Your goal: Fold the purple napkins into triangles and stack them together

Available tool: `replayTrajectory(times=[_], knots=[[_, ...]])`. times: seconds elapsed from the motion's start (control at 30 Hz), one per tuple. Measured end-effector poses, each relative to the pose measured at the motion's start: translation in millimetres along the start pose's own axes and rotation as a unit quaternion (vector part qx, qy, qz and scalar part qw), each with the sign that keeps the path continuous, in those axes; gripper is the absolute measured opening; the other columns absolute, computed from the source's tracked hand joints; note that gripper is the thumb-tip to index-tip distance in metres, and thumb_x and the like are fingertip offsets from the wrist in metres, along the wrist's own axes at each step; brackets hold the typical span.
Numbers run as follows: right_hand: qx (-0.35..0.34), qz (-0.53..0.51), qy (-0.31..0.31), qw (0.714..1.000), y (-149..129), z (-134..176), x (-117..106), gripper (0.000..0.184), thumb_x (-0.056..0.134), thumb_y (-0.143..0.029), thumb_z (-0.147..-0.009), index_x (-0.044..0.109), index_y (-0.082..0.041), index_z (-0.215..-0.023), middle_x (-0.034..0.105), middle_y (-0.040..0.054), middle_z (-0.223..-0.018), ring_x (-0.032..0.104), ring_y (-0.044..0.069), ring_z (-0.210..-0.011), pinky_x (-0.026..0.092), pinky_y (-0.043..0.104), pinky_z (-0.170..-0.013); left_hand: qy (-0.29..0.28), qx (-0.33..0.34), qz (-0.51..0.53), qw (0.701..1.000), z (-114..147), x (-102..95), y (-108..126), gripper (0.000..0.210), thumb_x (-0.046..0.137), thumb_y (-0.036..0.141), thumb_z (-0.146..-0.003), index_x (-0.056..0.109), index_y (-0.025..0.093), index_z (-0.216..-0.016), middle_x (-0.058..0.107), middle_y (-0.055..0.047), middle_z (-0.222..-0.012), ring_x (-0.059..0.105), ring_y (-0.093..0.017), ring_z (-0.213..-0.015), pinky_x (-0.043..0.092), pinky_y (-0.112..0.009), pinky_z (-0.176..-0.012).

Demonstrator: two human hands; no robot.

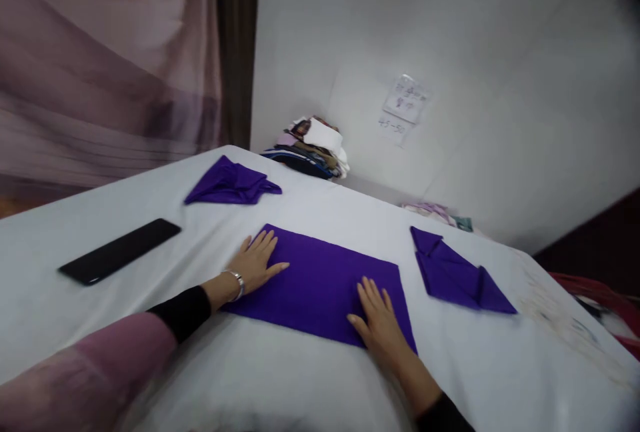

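Observation:
A purple cloth (320,285) lies flat as a rectangle on the white-covered table, close in front of me. My left hand (254,264), with a silver bracelet at the wrist, rests open on the cloth's left part, fingers pointing away. On its right part my right hand (379,321) is spread, palm down. Neither hand grips anything. A folded purple cloth (230,183) with a narrow end sits beyond my left hand. To the right lies another purple cloth (457,275), folded into angled shapes.
A long black flat object (120,252) lies on the left of the white table cover (330,209). Stacked fabrics (310,145) stand at the far edge by the wall. A paper with writing (406,100) hangs there. Pinkish drapery (110,65) hangs at the left.

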State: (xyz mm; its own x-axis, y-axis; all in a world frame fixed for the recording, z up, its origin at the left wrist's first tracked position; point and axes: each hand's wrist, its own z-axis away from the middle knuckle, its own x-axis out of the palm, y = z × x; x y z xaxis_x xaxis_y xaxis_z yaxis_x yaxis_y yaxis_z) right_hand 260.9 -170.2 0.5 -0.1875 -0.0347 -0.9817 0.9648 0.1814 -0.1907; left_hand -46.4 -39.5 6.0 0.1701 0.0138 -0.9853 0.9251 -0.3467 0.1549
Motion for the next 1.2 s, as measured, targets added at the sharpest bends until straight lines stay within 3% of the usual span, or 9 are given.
replayTrajectory(times=[0.13, 0.23, 0.4, 0.53, 0.67, 0.8, 0.93, 1.07, 1.2], knots=[[-0.066, -0.034, -0.025, 0.997, -37, -15, -1, 0.074, 0.034, -0.061, -0.087, 0.024, -0.014, -0.143, 0.018, 0.0113, -0.15, 0.011, 0.025, -0.139, 0.008, 0.049, -0.111, 0.013, 0.099, 0.013, 0.995, 15, 15.3, 9, 0.084, 0.031, 0.07, -0.077, 0.039, 0.011, -0.136, 0.032, -0.013, -0.146, 0.024, -0.028, -0.137, 0.016, -0.047, -0.111], [-0.085, -0.042, -0.024, 0.995, -40, -15, 5, 0.074, 0.03, -0.063, -0.087, 0.022, -0.016, -0.144, 0.017, 0.0097, -0.15, 0.01, 0.023, -0.139, 0.007, 0.048, -0.112, 0.025, 0.115, 0.018, 0.993, 20, 36.3, 0, 0.084, 0.032, 0.071, -0.075, 0.039, 0.014, -0.136, 0.037, -0.012, -0.144, 0.027, -0.03, -0.135, 0.018, -0.048, -0.11], [0.006, -0.017, -0.029, 0.999, 7, 14, 4, 0.071, 0.029, -0.062, -0.088, 0.022, -0.018, -0.144, 0.017, 0.0076, -0.151, 0.01, 0.024, -0.139, 0.006, 0.049, -0.111, 0.028, 0.123, 0.017, 0.992, 16, 52.8, -12, 0.081, 0.03, 0.069, -0.076, 0.04, 0.015, -0.136, 0.036, -0.012, -0.145, 0.024, -0.03, -0.136, 0.018, -0.051, -0.11], [0.12, 0.013, -0.021, 0.992, 57, 47, -2, 0.065, 0.029, -0.056, -0.091, 0.023, -0.018, -0.144, 0.017, 0.0084, -0.15, 0.012, 0.024, -0.139, 0.009, 0.05, -0.11, 0.019, 0.116, 0.027, 0.993, 13, 45.0, -8, 0.079, 0.033, 0.067, -0.077, 0.04, 0.014, -0.135, 0.036, -0.013, -0.145, 0.025, -0.031, -0.136, 0.021, -0.052, -0.109], [0.172, 0.039, 0.028, 0.984, 70, 68, -4, 0.064, 0.029, -0.051, -0.092, 0.026, -0.013, -0.143, 0.019, 0.0114, -0.149, 0.012, 0.024, -0.139, 0.01, 0.05, -0.111, 0.013, 0.133, 0.076, 0.988, 22, 28.3, -9, 0.076, 0.04, 0.062, -0.077, 0.034, 0.018, -0.139, 0.03, -0.011, -0.147, 0.025, -0.03, -0.136, 0.025, -0.052, -0.108], [0.095, 0.023, 0.049, 0.994, 42, 67, -7, 0.061, 0.033, -0.048, -0.092, 0.027, -0.015, -0.143, 0.021, 0.011, -0.149, 0.012, 0.025, -0.139, 0.011, 0.051, -0.11, -0.016, 0.202, 0.097, 0.975, 48, 11.3, -25, 0.067, 0.054, 0.053, -0.071, 0.04, 0.035, -0.134, 0.032, 0.0, -0.146, 0.031, -0.029, -0.133, 0.028, -0.049, -0.109], [-0.017, -0.006, 0.006, 1.0, -2, 53, -5, 0.064, 0.041, -0.048, -0.089, 0.026, -0.017, -0.143, 0.023, 0.0097, -0.149, 0.014, 0.025, -0.138, 0.01, 0.05, -0.111, -0.029, 0.187, 0.116, 0.975, 71, 3.7, -48, 0.054, 0.049, 0.035, -0.071, 0.049, 0.047, -0.124, 0.044, 0.012, -0.137, 0.042, -0.026, -0.127, 0.032, -0.048, -0.107], [-0.095, -0.035, -0.032, 0.994, -34, 32, 0, 0.069, 0.038, -0.055, -0.089, 0.022, -0.017, -0.144, 0.021, 0.0092, -0.15, 0.013, 0.025, -0.139, 0.009, 0.05, -0.112, -0.024, 0.15, 0.118, 0.981, 76, 2.3, -62, 0.055, 0.045, 0.025, -0.065, 0.059, 0.043, -0.115, 0.054, 0.011, -0.129, 0.05, -0.025, -0.121, 0.038, -0.045, -0.104], [-0.124, -0.041, -0.052, 0.99, -55, 8, -3, 0.072, 0.032, -0.06, -0.089, 0.021, -0.014, -0.144, 0.019, 0.0111, -0.15, 0.011, 0.025, -0.139, 0.009, 0.05, -0.111, -0.051, 0.149, 0.104, 0.982, 72, -5.2, -50, 0.061, 0.044, 0.02, -0.063, 0.057, 0.037, -0.12, 0.054, 0.007, -0.131, 0.047, -0.025, -0.123, 0.035, -0.045, -0.107]])
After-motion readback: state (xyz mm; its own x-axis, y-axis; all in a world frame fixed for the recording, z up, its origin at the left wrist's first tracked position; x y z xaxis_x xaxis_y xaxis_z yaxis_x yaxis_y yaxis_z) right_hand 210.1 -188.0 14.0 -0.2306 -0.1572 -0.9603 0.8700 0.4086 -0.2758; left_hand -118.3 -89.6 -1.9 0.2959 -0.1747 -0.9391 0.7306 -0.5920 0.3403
